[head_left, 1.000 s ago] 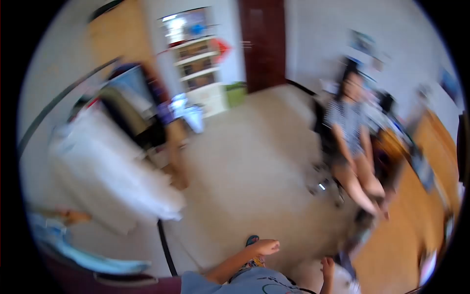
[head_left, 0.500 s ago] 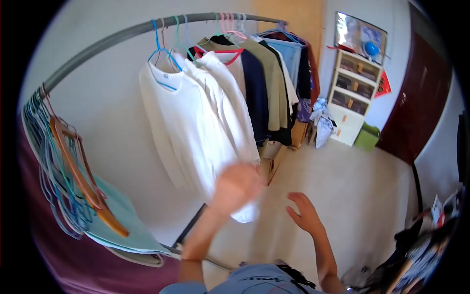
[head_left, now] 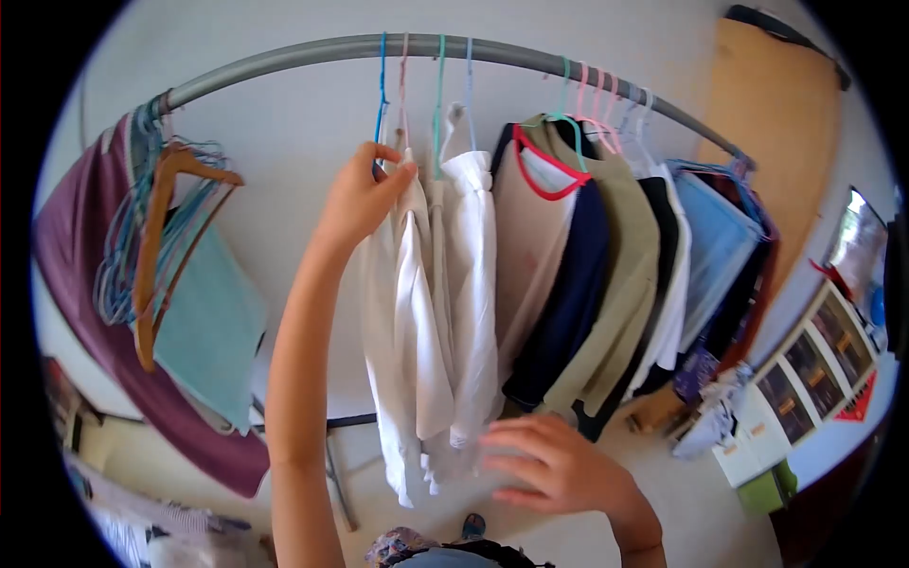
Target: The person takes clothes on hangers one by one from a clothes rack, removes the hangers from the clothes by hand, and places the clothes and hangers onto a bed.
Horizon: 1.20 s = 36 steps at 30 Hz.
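Several white long-sleeved shirts point(head_left: 471, 284) hang close together on thin blue, pink and green hangers. My left hand point(head_left: 365, 194) is raised at the shoulder of the leftmost white shirt point(head_left: 381, 350), just under its blue hanger point(head_left: 382, 85), with thumb and fingers closed on the cloth. Part of that hanger is hidden behind the fingers. Lower down, my right hand point(head_left: 559, 464) has its fingers spread beside the hanging lower ends of the white shirts. It holds nothing, and its fingertips are slightly blurred.
A grey rail point(head_left: 284, 59) carries everything. To the right hang a red-collared raglan top point(head_left: 559, 275), an olive top point(head_left: 615, 256) and blue clothing point(head_left: 710, 237). On the left are a wooden hanger point(head_left: 151, 256), teal cloth point(head_left: 208, 322) and purple cloth point(head_left: 85, 246). A drawer cabinet point(head_left: 757, 454) stands right.
The view has swung left to face the rail more squarely. My left hand has risen from the shirts' lower part to a shoulder and closed there. My right hand has moved beside the shirts' lower ends.
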Motion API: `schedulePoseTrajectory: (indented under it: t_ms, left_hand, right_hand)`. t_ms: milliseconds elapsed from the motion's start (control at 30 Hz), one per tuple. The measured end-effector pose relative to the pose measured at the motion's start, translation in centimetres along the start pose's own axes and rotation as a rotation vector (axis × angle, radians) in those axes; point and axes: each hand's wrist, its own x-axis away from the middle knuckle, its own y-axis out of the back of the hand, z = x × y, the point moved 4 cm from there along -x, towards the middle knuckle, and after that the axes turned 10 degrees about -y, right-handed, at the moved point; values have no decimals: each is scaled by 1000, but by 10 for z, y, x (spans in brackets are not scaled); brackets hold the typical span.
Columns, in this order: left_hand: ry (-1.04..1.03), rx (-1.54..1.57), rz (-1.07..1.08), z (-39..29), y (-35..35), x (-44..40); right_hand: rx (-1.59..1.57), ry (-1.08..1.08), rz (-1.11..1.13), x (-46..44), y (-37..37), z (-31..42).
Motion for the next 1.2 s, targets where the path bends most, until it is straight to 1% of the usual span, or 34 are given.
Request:
schedulePoseTrajectory:
  t_ms: [33, 67, 133, 167, 200, 233, 300, 333, 367, 400, 467, 500, 533, 567, 600, 633, 667, 700, 767, 800, 833, 867, 900, 933, 967, 1000, 1033, 1067, 1133, 1167, 1200]
  left_hand:
    - [-23, -89, -89, 0, 8, 1]
    - [-3, -141, -99, 1, 16, 2]
    - [-46, -374, -227, -3, 45, 0]
    - [-38, -391, -228, -4, 64, -3]
    - [-7, -331, -240, -13, 81, -2]
    - [-16, -360, -239, -32, 93, 3]
    - [-24, -416, -249, -67, 113, 17]
    - [-75, -442, -187, -84, 118, 31]
    - [-122, -465, -118, -101, 121, 46]
    - [-157, -558, -57, -121, 119, 66]
    - [-241, -784, 69, -158, 105, 114]
    - [-226, -909, 123, -163, 101, 143]
    - [-201, -1123, 216, -173, 96, 174]
    - [-308, -1067, 156, -179, 94, 206]
    - [-397, -1054, 39, -184, 90, 237]
    - [-356, -1219, 100, -186, 92, 271]
    - [-271, -1216, 84, -186, 92, 300]
    - [-253, -1270, 119, -188, 94, 327]
    - [-234, -1359, 205, -197, 98, 356]
    - [-205, -1391, 217, -199, 97, 365]
    - [-204, -1395, 231, -199, 97, 374]
    - [-130, -1434, 269, -198, 97, 384]
    - [-60, -1463, 272, -199, 98, 394]
    - [8, -1500, 282, -202, 103, 401]
    - [72, -1553, 271, -208, 111, 408]
    - [103, -1581, 311, -213, 116, 413]
    - [140, -1599, 344, -216, 120, 417]
    - [209, -1635, 323, -217, 124, 421]
    - [286, -1542, 376, -215, 128, 429]
    - [395, -1481, 346, -212, 130, 435]
    - [463, -1459, 329, -208, 132, 437]
  right_hand:
    - [90, 22, -25, -3, 4, -9]
    - [127, 18, -56, -9, 6, -13]
    - [40, 154, -68, -19, 1, -12]
    - [10, 188, -64, -21, -4, -7]
    - [-29, 270, -55, -19, -10, 1]
    - [-66, 348, -45, -17, -14, 7]
    - [-124, 396, -38, -14, -13, 15]
    - [-160, 412, -35, -11, -11, 19]
    - [-188, 398, -39, -9, -7, 20]
    - [-215, 408, -37, -7, -5, 21]
    - [-282, 344, -170, -5, -1, 22]
    - [-321, 290, -251, -6, -2, 21]
    - [-359, 229, -326, -7, -5, 22]
    - [-373, 158, -439, -10, -11, 23]
    - [-378, 84, -518, -13, -19, 22]
    - [-459, 57, -505, -22, -25, 20]
    - [-540, 24, -485, -29, -30, 18]
    - [-568, 13, -426, -28, -39, 23]
    - [-670, 174, -284, -33, -58, 40]
    - [-556, 281, -169, -34, -69, 62]
    - [-549, 317, -99, -39, -78, 84]
    - [-542, 350, -17, -41, -87, 103]
    - [-633, 301, 64, -48, -103, 111]
    - [-669, 347, 108, -50, -115, 120]
    - [-679, 335, 193, -54, -130, 129]
    - [-683, 329, 276, -58, -143, 140]
    - [-697, 354, 217, -57, -151, 150]
    - [-719, 406, 266, -60, -162, 156]
    - [-693, 346, 523, -67, -192, 160]
    - [-617, 368, 540, -68, -199, 163]
    - [-624, 386, 585, -73, -210, 166]
